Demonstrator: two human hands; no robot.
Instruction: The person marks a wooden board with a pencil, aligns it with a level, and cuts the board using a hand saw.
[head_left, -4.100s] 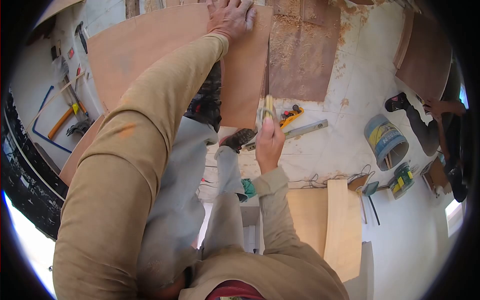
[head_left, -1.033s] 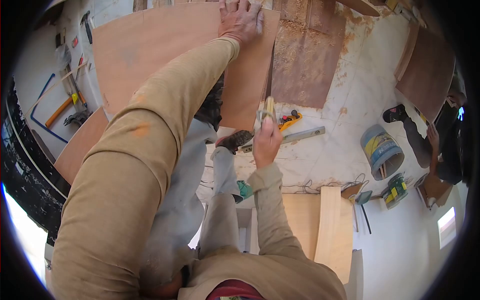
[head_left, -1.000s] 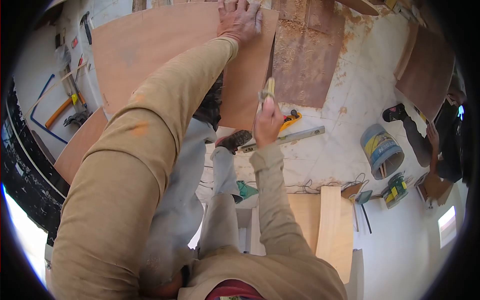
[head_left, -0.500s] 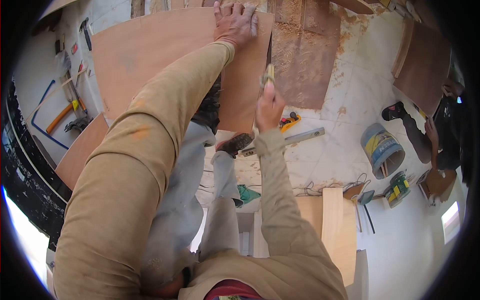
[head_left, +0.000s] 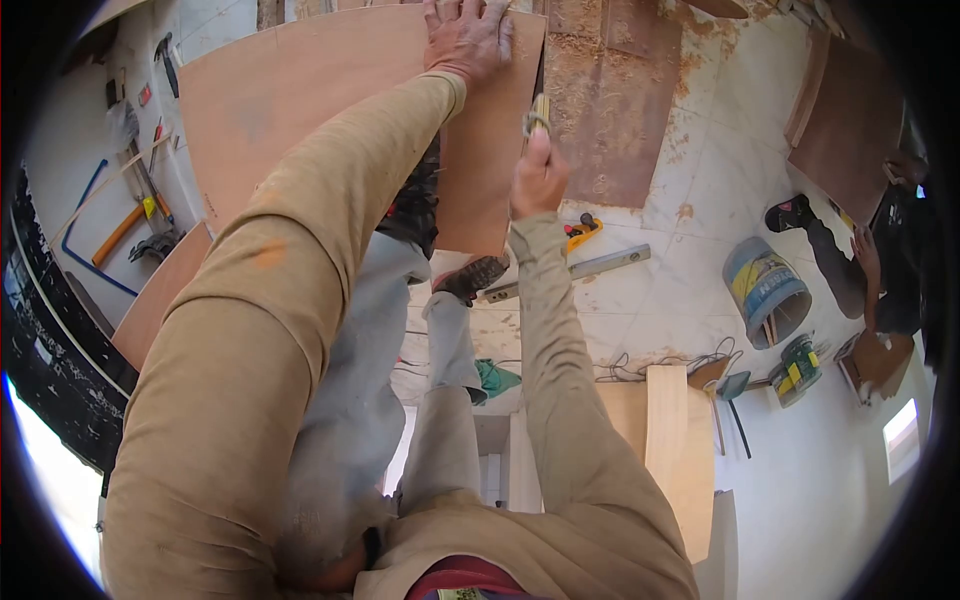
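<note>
My left hand point(head_left: 466, 42) lies spread on the far part of a large curved plywood panel point(head_left: 320, 100), pressing on its top. At the panel's right edge, my right hand point(head_left: 539, 180) is closed around a small hand tool point(head_left: 540, 108) with a pale wooden part and a grey-green band. The fingers hide most of this tool, so its kind cannot be told. My shoe point(head_left: 470, 278) shows below the panel's near edge.
Right of the panel lie brown boards point(head_left: 625, 120) covered in shavings. A yellow hand plane point(head_left: 580, 232) and a spirit level point(head_left: 610, 262) are on the tiles. Further right stand a bucket point(head_left: 765, 285) and another person point(head_left: 850, 265). A hammer point(head_left: 168, 62) and a hacksaw point(head_left: 80, 225) lie left.
My right hand has moved away from my body along the panel's right edge with the tool in it. My left hand stays on the panel; the whole view has shifted slightly.
</note>
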